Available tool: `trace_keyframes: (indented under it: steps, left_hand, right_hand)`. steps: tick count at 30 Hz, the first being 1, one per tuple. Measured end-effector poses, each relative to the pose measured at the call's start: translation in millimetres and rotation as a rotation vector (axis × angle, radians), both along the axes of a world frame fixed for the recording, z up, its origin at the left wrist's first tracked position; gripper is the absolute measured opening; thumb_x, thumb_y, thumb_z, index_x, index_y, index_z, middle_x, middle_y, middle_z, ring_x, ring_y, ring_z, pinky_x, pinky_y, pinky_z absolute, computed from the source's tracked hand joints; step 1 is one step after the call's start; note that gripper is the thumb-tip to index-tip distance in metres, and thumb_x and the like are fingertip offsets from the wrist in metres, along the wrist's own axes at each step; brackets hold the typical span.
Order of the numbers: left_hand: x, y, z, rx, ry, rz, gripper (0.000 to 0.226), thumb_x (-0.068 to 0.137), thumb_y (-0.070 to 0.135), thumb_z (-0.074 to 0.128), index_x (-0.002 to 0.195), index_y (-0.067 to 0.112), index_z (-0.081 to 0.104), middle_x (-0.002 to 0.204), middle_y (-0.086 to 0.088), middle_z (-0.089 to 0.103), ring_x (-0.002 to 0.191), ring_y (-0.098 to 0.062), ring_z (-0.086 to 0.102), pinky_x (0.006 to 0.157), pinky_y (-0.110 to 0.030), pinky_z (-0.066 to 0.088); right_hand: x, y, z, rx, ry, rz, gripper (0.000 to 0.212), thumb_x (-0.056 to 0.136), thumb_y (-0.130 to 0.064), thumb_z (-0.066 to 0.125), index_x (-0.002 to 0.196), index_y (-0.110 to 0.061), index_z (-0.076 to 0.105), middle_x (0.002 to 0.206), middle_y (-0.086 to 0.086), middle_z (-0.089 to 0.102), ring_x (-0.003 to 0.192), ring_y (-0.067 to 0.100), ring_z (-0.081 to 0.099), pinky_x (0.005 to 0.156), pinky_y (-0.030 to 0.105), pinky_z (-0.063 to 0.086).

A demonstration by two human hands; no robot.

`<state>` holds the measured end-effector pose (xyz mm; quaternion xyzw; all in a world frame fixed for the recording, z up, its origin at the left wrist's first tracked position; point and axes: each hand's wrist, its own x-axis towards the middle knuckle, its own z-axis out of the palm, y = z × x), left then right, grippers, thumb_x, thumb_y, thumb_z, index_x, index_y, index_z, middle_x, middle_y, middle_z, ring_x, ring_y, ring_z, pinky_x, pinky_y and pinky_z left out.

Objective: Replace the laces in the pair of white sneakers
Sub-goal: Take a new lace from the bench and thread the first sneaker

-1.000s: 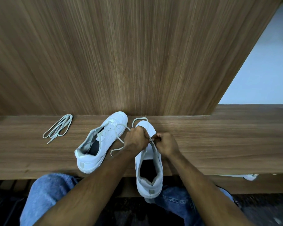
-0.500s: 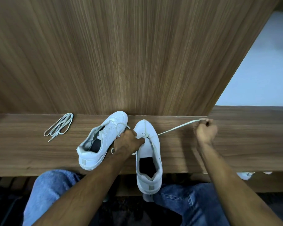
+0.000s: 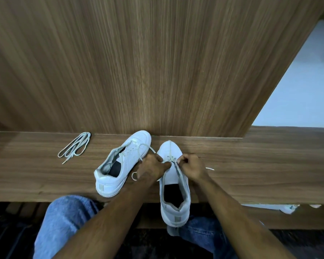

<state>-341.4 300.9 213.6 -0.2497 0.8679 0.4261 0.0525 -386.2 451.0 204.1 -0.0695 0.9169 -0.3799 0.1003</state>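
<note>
White leather, two sneakers on a wooden surface (image 3: 269, 165) that runs along the foot of a wood-grain panel (image 3: 157, 62). The right sneaker (image 3: 173, 184) points straight away from the person, its heel hanging over the near edge above a denim-clad knee (image 3: 64, 221). Both hands meet over its lowest eyelets. The left hand (image 3: 151, 168) is closed over the left side of the tongue, seemingly pinning the shoe and one strand, though what lies under the palm I cannot tell. The right hand (image 3: 192, 166) is pinched on the lace (image 3: 171, 158) just where it crosses the eyelets, thumb and fingertips together; a loose tip (image 3: 209, 168) pokes out on the surface to its right.

The left sneaker (image 3: 120, 165) lies tilted just beside it, a lace looped loosely through the front. A spare lace bundle (image 3: 76, 146) rests well apart at the far left.

Threading seems barely begun on this shoe. To do it well, I'd say keep the shoe pressed down while drawing the strand, pull both ends to even length before moving up a row, keep the lace flat rather than twisted, and feed the tip cleanly through each hole
</note>
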Motion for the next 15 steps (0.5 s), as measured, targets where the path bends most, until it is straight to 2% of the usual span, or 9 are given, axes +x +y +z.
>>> trace_keyframes:
  steps: [3, 5, 7, 11, 13, 15]
  left_hand:
    - [-2, 0, -2, 0.003, -0.010, -0.018, 0.051, 0.061, 0.054, 0.073, 0.102, 0.025, 0.064, 0.099, -0.002, 0.069, 0.091, -0.023, 0.068, 0.088, -0.039, 0.054]
    - [-4, -1, -4, -0.001, -0.011, -0.022, 0.053, 0.063, 0.053, 0.075, 0.106, 0.023, 0.064, 0.100, -0.001, 0.069, 0.093, -0.022, 0.067, 0.089, -0.039, 0.053]
    - [-4, -2, -6, 0.006, -0.002, -0.028, 0.055, 0.064, 0.053, 0.076, 0.108, 0.022, 0.063, 0.103, 0.000, 0.068, 0.096, -0.021, 0.066, 0.089, -0.038, 0.053]
    - [-5, -5, -12, 0.029, 0.013, -0.007, 0.061, 0.064, 0.052, 0.078, 0.113, 0.020, 0.058, 0.104, 0.001, 0.064, 0.100, -0.020, 0.061, 0.089, -0.035, 0.051]
    - [-5, -4, -13, 0.048, 0.034, 0.011, 0.059, 0.064, 0.049, 0.079, 0.109, 0.018, 0.057, 0.099, 0.004, 0.062, 0.098, -0.017, 0.060, 0.087, -0.033, 0.049]
    - [-6, -4, -15, 0.046, 0.048, 0.013, 0.061, 0.061, 0.052, 0.079, 0.106, 0.018, 0.057, 0.097, 0.005, 0.063, 0.096, -0.017, 0.061, 0.085, -0.032, 0.049]
  right_hand:
    - [-3, 7, 2, -0.245, -0.103, -0.071, 0.028, 0.088, -0.003, 0.059, 0.068, -0.022, 0.064, 0.076, -0.007, 0.068, 0.079, 0.010, 0.062, 0.078, 0.027, 0.049]
    - [1, 9, 5, -0.462, -0.143, -0.129, 0.026, 0.091, 0.000, 0.055, 0.071, -0.016, 0.062, 0.075, 0.001, 0.068, 0.068, 0.011, 0.061, 0.064, 0.024, 0.048]
    - [3, 12, 19, -0.785, -0.189, -0.259, 0.026, 0.096, -0.001, 0.048, 0.076, -0.014, 0.056, 0.075, 0.009, 0.068, 0.060, 0.011, 0.062, 0.055, 0.023, 0.045]
    - [-11, 32, 57, -1.389, -0.137, -0.455, 0.027, 0.101, -0.005, 0.035, 0.081, -0.016, 0.049, 0.079, 0.013, 0.069, 0.073, 0.027, 0.071, 0.075, 0.039, 0.058]
    - [-19, 45, 70, -1.486, -0.055, -0.495, 0.025, 0.101, -0.006, 0.033, 0.084, -0.016, 0.049, 0.079, 0.014, 0.068, 0.072, 0.029, 0.071, 0.076, 0.042, 0.058]
    - [-28, 54, 75, -1.442, 0.030, -0.581, 0.023, 0.101, -0.006, 0.035, 0.086, -0.017, 0.049, 0.077, 0.014, 0.066, 0.065, 0.026, 0.069, 0.070, 0.039, 0.059]
